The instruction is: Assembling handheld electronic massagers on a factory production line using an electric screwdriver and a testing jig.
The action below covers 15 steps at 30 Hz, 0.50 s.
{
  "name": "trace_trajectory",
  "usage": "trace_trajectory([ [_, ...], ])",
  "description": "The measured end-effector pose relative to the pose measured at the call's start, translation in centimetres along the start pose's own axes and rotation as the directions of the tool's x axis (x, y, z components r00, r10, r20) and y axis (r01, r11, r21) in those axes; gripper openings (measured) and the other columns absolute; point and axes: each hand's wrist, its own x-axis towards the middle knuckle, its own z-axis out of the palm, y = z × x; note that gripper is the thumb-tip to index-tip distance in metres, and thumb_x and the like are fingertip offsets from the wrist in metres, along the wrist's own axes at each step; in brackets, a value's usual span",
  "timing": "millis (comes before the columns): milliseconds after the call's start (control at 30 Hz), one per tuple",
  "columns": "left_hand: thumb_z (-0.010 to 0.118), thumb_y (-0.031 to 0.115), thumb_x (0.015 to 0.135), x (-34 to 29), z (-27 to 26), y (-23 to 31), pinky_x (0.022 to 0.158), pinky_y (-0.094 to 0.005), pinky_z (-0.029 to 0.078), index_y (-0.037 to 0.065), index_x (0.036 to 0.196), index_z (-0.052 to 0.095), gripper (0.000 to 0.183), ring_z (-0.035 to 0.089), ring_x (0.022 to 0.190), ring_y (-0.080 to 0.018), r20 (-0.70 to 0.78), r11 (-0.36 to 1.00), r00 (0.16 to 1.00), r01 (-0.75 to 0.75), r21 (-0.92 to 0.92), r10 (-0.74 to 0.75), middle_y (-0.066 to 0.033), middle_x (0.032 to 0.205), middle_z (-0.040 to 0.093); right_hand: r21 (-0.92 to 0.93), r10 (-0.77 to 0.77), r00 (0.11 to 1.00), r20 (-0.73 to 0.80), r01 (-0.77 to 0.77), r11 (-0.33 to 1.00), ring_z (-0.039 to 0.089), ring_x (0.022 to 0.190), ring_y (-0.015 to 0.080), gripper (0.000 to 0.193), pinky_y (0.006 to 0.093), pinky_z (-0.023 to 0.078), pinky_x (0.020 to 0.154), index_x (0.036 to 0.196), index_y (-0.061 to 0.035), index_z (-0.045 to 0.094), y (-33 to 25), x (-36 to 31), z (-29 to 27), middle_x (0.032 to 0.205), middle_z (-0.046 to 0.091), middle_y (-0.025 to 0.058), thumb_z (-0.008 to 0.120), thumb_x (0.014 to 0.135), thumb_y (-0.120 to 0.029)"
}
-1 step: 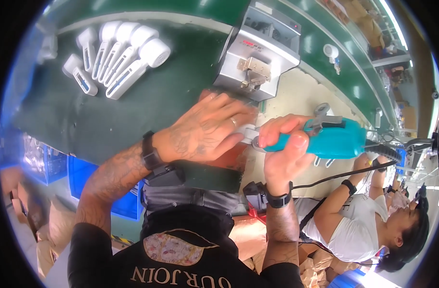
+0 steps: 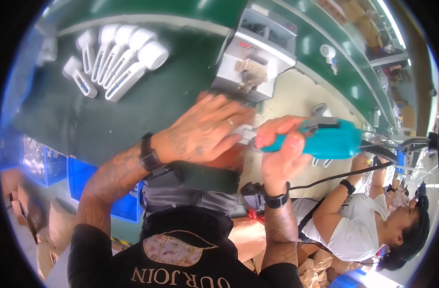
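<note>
My right hand point(image 2: 284, 151) is wrapped around a teal electric screwdriver point(image 2: 342, 139), held nearly level with its nose pointing left. The nose meets a small white plastic part point(image 2: 247, 133) under the fingers of my left hand point(image 2: 200, 128). Those left fingers are bent over the part and blurred at the tips; most of the part is hidden beneath them. A reddish-brown pad point(image 2: 229, 161) lies under my left hand. Just beyond my hands stands a grey metal box-shaped machine point(image 2: 236, 57) with a bracket on its front.
Several white handles with round heads point(image 2: 152, 55) lie fanned out at the far left of the dark green table point(image 2: 133, 117). Another white round-headed piece point(image 2: 328, 51) is at the far right. Blue bins point(image 2: 78, 177) stand below left. A person in white point(image 2: 354, 223) works at right.
</note>
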Motion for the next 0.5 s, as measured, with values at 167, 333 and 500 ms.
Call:
trace_trajectory([
  [167, 0.074, 0.017, 0.084, -1.0, -0.9, 0.2, 0.086, -0.0451, 0.046, 0.005, 0.129, 0.061, 0.048, 0.057, 0.103, -0.0294, -0.001, 0.994, 0.997, -0.078, -0.082, 0.078, -0.0124, 0.125, 0.061, -0.040, 0.157, 0.982, -0.106, -0.162, 0.986, 0.057, 0.067, 0.0206, 0.047, 0.0345, 0.049, 0.063, 0.110, -0.0001, 0.054, 0.1, -2.3, 0.4, 0.077, 0.059, 0.0095, 0.060, 0.101, -0.046],
  [333, 0.077, 0.009, 0.082, -5.4, -3.0, 2.3, 0.081, -0.0426, 0.052, 0.006, 0.125, 0.064, 0.045, 0.064, 0.098, -0.0334, 0.202, 0.993, 0.975, -0.078, -0.085, 0.094, -0.0148, 0.120, 0.066, 0.251, 0.101, 0.979, -0.175, -0.055, 0.967, 0.049, 0.056, 0.0171, 0.059, 0.0344, 0.041, 0.049, 0.104, -0.0112, 0.049, -3.6, -7.3, -0.6, 0.066, 0.049, 0.0021, 0.061, 0.091, -0.068],
  [500, 0.071, 0.005, 0.088, -7.8, -5.6, 1.3, 0.088, -0.0473, 0.052, 0.000, 0.121, 0.062, 0.035, 0.063, 0.103, -0.0417, -0.242, 0.915, 0.895, 0.398, 0.058, -0.374, -0.0213, 0.117, 0.064, 0.051, 0.028, 0.972, -0.233, -0.016, 0.999, 0.046, 0.049, 0.0151, 0.067, 0.0297, 0.039, 0.044, 0.100, -0.0085, 0.043, -5.3, -10.5, -2.8, 0.063, 0.047, 0.0014, 0.055, 0.091, -0.073],
])
